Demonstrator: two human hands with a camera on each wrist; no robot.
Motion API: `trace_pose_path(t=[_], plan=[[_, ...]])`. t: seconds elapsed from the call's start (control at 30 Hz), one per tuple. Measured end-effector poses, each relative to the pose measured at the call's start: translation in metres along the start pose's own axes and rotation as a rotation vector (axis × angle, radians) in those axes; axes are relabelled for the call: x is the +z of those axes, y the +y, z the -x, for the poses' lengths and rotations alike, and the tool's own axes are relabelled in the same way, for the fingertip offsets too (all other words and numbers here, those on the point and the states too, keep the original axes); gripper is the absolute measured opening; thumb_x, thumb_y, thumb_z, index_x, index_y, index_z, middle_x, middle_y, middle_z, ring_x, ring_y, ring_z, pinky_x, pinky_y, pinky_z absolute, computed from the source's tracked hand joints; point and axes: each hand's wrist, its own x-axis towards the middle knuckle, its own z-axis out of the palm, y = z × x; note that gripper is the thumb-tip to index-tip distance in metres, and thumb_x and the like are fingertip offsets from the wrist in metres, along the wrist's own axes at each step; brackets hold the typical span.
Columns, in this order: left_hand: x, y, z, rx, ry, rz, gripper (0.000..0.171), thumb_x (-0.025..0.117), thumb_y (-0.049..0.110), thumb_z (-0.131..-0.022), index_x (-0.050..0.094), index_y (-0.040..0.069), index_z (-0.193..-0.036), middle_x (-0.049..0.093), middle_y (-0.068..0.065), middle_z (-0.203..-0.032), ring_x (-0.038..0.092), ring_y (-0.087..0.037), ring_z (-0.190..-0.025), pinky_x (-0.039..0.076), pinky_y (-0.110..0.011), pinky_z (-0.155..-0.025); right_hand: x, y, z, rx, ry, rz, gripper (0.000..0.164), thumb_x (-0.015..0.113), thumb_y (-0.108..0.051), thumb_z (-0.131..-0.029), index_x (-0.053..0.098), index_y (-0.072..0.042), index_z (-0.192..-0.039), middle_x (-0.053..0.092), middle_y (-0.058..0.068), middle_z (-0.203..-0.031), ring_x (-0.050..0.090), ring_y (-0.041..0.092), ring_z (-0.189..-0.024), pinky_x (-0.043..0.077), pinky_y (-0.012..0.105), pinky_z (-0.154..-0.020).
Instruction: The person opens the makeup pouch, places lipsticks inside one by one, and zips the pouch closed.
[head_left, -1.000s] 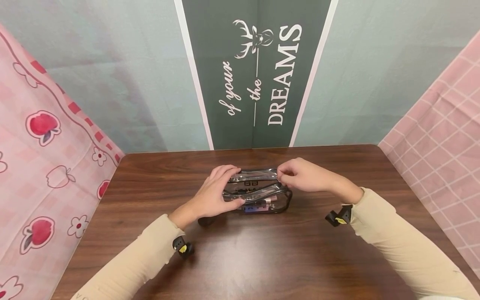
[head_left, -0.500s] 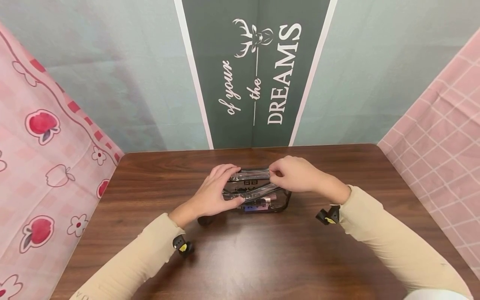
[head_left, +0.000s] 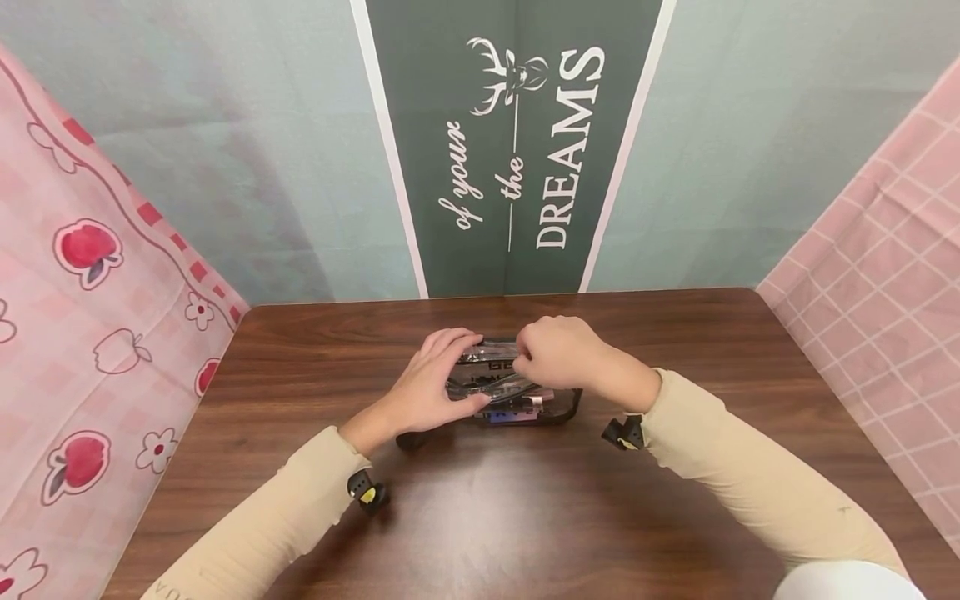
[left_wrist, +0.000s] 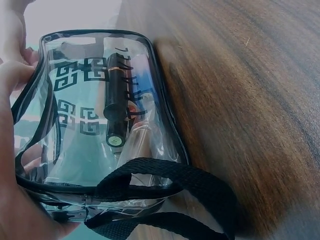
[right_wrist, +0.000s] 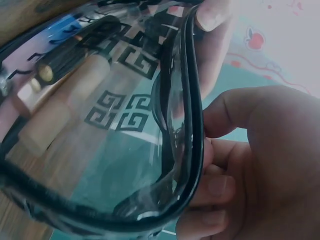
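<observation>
A clear cosmetic pouch (left_wrist: 75, 160) with black piping and a black printed pattern stands on the table. Through its plastic show a black tube (left_wrist: 117, 92), a beige tube (right_wrist: 65, 107) and a blue-and-purple item (head_left: 513, 414). My left hand (head_left: 427, 385) grips the pouch's left end, thumb on the near side and fingers on the far side. At the top opening, my right hand (head_left: 562, 354) pinches the zipper pull between thumb and curled finger; the pull itself is hidden. Left of my right hand, the two top edges stand apart.
A black strap loop (left_wrist: 200, 185) sticks out from the pouch's left end. The brown wooden table (head_left: 480, 517) ends at a green wall hanging (head_left: 517, 275) behind. Pink cloths hang at the left (head_left: 82, 350) and right (head_left: 877, 233).
My right hand has moved leftward along the pouch's top from its right end to near the middle. The left hand and the pouch have stayed in place.
</observation>
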Motion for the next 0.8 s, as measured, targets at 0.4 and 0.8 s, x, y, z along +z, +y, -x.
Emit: trace_pose_path(t=[0.4,0.8], plan=[[0.002,0.0,-0.002,-0.005,0.005,-0.002,0.079,0.074,0.046,-0.085,0.048,0.009,-0.149,0.045,-0.008,-0.149,0.033,-0.029,-0.142,0.037,-0.058,-0.105,0.005,-0.008,-0.007,-0.032,0.015,-0.056,0.033,0.057,-0.018,-0.092,0.052,-0.02,-0.059,0.044,-0.008,-0.049,0.044,0.01,-0.045,0.028,0.027,-0.044],[0.003,-0.001,-0.001,-0.005,0.012,0.001,0.075,0.074,0.046,-0.084,0.051,0.01,-0.146,0.046,-0.005,-0.146,0.035,-0.028,-0.139,0.038,-0.057,-0.103,0.008,-0.014,-0.011,-0.061,0.028,-0.101,0.032,0.057,-0.015,-0.095,0.054,-0.018,-0.063,0.046,-0.006,-0.051,0.045,0.01,-0.042,0.028,0.025,-0.044]])
